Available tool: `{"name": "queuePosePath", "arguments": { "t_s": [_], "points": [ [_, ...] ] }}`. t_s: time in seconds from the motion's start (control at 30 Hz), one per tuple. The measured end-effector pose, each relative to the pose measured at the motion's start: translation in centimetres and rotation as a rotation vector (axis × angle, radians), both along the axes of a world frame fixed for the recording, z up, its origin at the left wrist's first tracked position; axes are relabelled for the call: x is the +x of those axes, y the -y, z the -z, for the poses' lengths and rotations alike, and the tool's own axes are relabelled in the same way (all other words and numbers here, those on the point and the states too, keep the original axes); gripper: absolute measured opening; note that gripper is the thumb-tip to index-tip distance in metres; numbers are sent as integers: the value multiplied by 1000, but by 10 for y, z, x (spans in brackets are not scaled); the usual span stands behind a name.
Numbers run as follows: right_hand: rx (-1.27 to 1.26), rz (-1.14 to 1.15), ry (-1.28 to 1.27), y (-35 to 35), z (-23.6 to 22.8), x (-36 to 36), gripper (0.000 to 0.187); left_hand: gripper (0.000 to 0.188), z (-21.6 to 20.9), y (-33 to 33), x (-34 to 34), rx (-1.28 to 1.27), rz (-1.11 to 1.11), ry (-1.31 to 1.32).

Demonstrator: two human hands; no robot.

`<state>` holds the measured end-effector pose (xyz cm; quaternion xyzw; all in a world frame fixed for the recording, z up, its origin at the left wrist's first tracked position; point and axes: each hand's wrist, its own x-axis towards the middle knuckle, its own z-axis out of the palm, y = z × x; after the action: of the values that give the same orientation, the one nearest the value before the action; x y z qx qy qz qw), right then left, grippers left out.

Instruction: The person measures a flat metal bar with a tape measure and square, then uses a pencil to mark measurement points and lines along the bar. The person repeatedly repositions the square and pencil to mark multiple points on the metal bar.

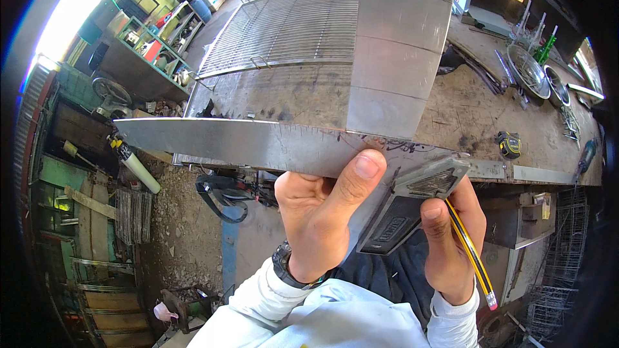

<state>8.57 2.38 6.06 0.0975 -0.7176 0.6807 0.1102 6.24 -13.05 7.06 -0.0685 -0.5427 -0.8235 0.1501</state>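
A long, shiny metal strip (219, 142) runs sideways across the front of the workbench, with dark pen marks near its right part. My left hand (322, 209) is closed on its near edge, thumb on top and fingers curled below. In my right hand (454, 245) is a grey-and-black tool (403, 209) with a ribbed end, gripped between thumb and fingers; its exact kind is unclear. The tool's ribbed end lies against the metal near the pen marks. A yellow-and-black striped pencil (469, 245) is also tucked in my right hand, pink eraser pointing down.
A wide sheet-metal panel (400, 45) extends away across the workbench (290, 93). Beside it lies a wire rack (284, 26). A tape measure (509, 144), a screwdriver (586, 156) and metal bowls (529, 74) sit at right. A gas cylinder (138, 167) stands at left.
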Motion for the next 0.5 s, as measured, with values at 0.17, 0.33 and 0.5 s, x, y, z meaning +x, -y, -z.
{"name": "queuePosePath", "arguments": {
  "t_s": [0.17, 0.33, 0.5],
  "points": [
    [-19, -2, 51, -1, -1, 2, 42, 23, -2, -2, -1, 11, -1, 7],
    [-12, 3, 9, 0, 0, 0, 43, 22, -2, -2, -1, 4, 2, 5],
    [-6, -3, 14, 0, 0, 1, 43, 21, -1, 0, -1, 18, 14, 3]
  ]
}}
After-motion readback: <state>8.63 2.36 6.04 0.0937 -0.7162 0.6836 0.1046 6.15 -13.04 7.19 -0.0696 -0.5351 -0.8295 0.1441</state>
